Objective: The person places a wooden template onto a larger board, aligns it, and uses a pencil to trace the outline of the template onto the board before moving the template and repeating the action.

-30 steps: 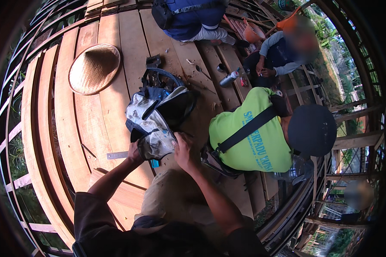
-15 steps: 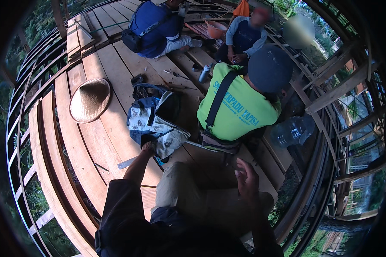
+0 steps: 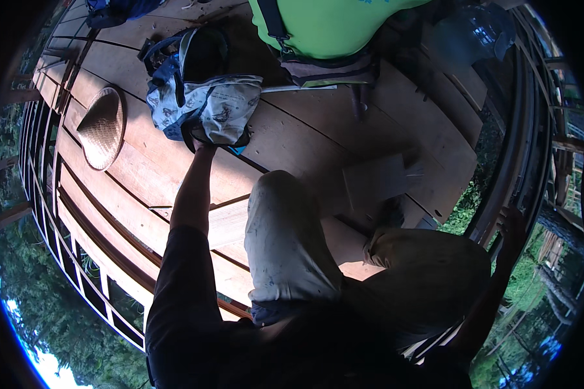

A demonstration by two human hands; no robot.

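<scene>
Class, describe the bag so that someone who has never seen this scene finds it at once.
On the wooden planks, look between the cone-shaped straw hat and the person in the bright green shirt. A soft bag lies there, the left hand at its near edge. Its pale, dark-marked fabric sets it apart from both.

At my eleven o'clock lies a bag (image 3: 230,107), soft and slumped, its pale grey-white cloth printed with darker figures and trimmed in dark blue-black. I see its dark inside gaping toward twelve, a strap looping between ten and eleven, creased pale cloth sagging toward four.
</scene>
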